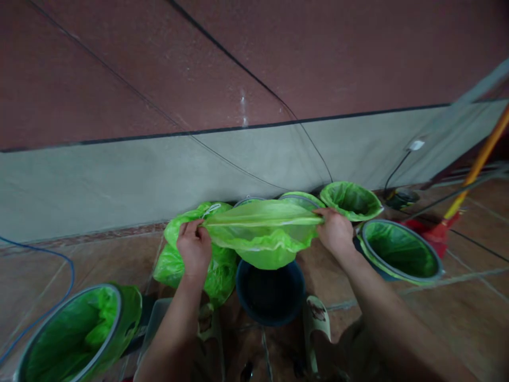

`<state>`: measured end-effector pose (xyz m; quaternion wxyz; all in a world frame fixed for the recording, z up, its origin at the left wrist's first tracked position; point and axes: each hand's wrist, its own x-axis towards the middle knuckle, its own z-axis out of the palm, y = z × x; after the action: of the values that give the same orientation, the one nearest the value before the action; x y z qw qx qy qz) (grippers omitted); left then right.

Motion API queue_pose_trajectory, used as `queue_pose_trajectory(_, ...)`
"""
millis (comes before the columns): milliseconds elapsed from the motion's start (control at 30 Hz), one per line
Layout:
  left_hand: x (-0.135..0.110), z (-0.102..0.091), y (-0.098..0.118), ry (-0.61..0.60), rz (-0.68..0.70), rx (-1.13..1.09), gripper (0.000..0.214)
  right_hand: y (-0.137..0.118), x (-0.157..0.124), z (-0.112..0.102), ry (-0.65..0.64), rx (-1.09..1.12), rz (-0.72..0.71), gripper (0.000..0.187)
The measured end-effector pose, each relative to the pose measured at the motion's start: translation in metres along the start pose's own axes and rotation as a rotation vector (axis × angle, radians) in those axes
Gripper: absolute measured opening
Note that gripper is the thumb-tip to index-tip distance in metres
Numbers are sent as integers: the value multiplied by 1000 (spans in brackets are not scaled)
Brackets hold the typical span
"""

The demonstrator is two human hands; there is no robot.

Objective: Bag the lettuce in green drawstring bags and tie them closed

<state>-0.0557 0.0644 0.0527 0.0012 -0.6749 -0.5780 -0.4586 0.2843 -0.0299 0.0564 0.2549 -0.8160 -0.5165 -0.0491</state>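
Note:
A light green plastic bin bag (260, 231) is stretched out flat between both my hands, above a dark blue bin (270, 294) that has no liner and stands on the tiled floor. My left hand (194, 249) pinches the bag's left edge. Its right edge is gripped by my right hand (336, 231). Behind my left hand lies a bunched heap of green bags (175, 262).
Bins lined with green bags stand around: one at the lower left (75, 334), one at the right (401, 249), another behind it (350, 199). A broom with an orange handle (473, 175) leans at the far right. Cables run along the grey wall. My slippered foot (317, 318) is beside the blue bin.

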Motion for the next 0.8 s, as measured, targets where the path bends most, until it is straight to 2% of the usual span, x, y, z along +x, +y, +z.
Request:
queue_pose_trajectory(100, 7, -6, -11, -7, -37, 84, 32, 17, 7, -4, 116, 47, 78, 44)
queue_pose_trajectory(200, 7, -7, -18, -73, -73, 169, 34, 32, 13, 0, 190, 265, 164, 40)
queue_pose_trajectory(267, 5, -4, -20, -167, -105, 228, 35, 36, 16, 6, 199, 522, 263, 39)
queue_pose_trajectory(367, 1, 2, -19, -376, -175, 344, 35, 33, 20, 13, 235, 897, 405, 34)
queue_pose_trajectory(433, 1, 4, -17, -495, -204, 409, 34, 30, 21, 12, 258, 971, 425, 31)
queue_pose_trajectory(500, 2, 5, -15, -556, -211, 450, 33, 28, 19, 6, 240, 859, 379, 30)
queue_pose_trajectory(667, 5, 2, -12, -604, -234, 489, 28, 31, 11, -13, 241, 274, 208, 29)
queue_pose_trajectory(800, 6, 5, -17, -624, -326, 418, 32, 29, 7, -16, 162, 111, 249, 31)
